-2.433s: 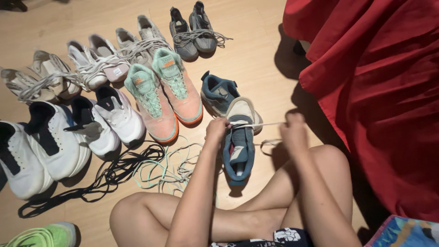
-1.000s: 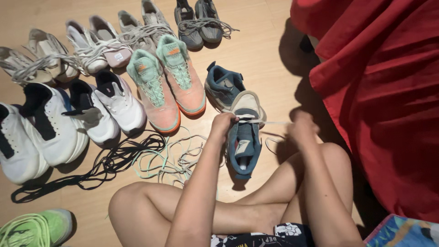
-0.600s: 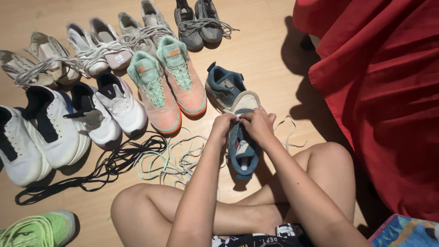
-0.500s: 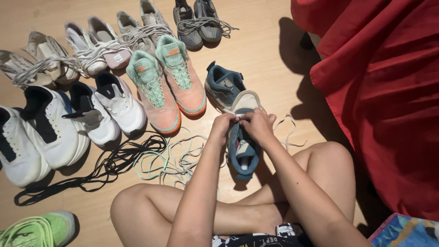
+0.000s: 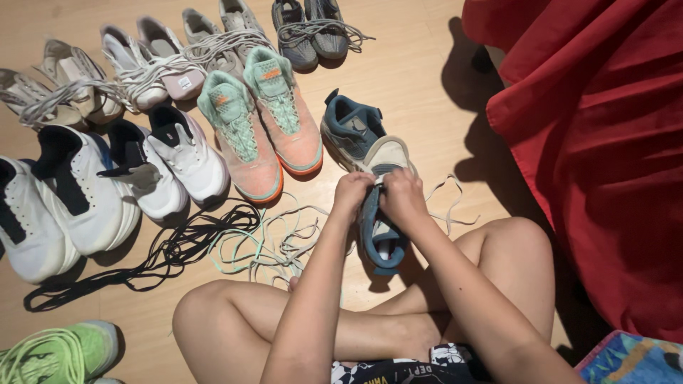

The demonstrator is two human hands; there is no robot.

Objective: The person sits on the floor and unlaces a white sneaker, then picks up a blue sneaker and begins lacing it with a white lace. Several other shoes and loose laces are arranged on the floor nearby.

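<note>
Both hands have come together from being spread apart. Left hand (image 5: 353,190) and right hand (image 5: 403,196) pinch the cream lace (image 5: 445,208) over the blue shoe (image 5: 380,220), whose long axis points away from the person.

both hands (image 5: 377,195) together, fingers (image 5: 371,186) pinched.

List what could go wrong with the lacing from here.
The cream lace trails loose on the floor beside the blue shoe; it may snag under the knee. Both hands, left hand and right hand, crowd one eyelet, so the lace could slip out. The loose laces nearby might tangle in.
</note>
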